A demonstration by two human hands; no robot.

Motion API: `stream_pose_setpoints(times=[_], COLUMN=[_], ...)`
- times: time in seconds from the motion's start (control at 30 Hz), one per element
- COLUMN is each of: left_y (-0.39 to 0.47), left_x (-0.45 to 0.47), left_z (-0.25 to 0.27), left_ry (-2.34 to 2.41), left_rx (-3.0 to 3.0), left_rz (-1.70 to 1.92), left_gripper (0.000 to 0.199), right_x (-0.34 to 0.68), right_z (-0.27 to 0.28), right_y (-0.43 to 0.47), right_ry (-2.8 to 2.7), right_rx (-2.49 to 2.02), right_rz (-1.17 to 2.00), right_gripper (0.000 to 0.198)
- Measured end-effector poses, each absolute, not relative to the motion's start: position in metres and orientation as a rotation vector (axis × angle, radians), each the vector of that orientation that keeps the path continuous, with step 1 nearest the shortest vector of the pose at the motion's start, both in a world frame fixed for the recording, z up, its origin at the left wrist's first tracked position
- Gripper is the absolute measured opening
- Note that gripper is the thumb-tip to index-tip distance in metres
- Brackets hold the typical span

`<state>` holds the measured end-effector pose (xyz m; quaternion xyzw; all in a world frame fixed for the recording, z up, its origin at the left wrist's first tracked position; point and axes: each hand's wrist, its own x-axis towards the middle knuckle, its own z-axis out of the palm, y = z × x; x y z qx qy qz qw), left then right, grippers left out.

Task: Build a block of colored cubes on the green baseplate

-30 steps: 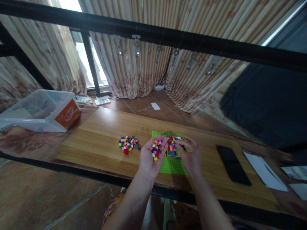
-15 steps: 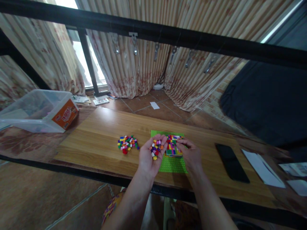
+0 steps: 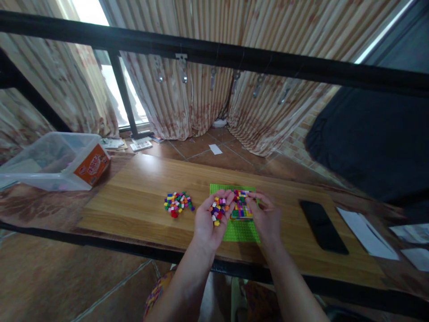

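Palm up and cupped, my left hand (image 3: 205, 223) holds a heap of small coloured building bricks (image 3: 219, 209). Just right of its fingertips is a layered block of multicoloured bricks (image 3: 241, 210), sitting on a green studded baseplate (image 3: 239, 231). My right hand (image 3: 267, 215) reaches over the block's right side, thumb and index finger pinched together at its top. Whatever lies between those fingertips is too small to make out. A loose pile of mixed bricks (image 3: 178, 203) rests on the wooden board to the left of my left hand.
The wooden board (image 3: 134, 192) carries a black phone (image 3: 323, 227) on the right, with white papers (image 3: 367, 233) beyond it. At the far left stands a clear plastic bin (image 3: 53, 156) with an orange label. A black rail (image 3: 208, 53) with hanging clips crosses above.
The camera view has shifted slightly. My right hand has moved a little at the brick block, its fingers still pinched. My left hand stays cupped around its bricks.
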<state>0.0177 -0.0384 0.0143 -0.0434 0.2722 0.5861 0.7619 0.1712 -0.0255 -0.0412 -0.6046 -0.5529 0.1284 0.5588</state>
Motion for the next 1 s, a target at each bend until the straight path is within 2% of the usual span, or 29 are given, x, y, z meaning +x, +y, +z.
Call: stream_pose_setpoints(times=[0.23,0.73,1.0], left_y=[-0.036,-0.036,-0.036], left_x=[0.018,0.021,0.019], left_z=[0.013,0.010,0.011], left_ry=[0.565,0.508,0.524], left_rx=[-0.085,-0.080,-0.098], left_rz=[1.245,1.234,1.227], left_gripper=[0.018,0.018,0.021], right_x=[0.140,0.136,0.138], right_z=[-0.002,-0.009,-0.010], right_y=[-0.052,-0.054,-0.053], right_ry=[-1.654,-1.760,-1.775], right_rx=[-1.230,-1.252,-1.257], right_rz=[0.472,0.325,0.316], right_gripper=[0.011,0.019,0.017])
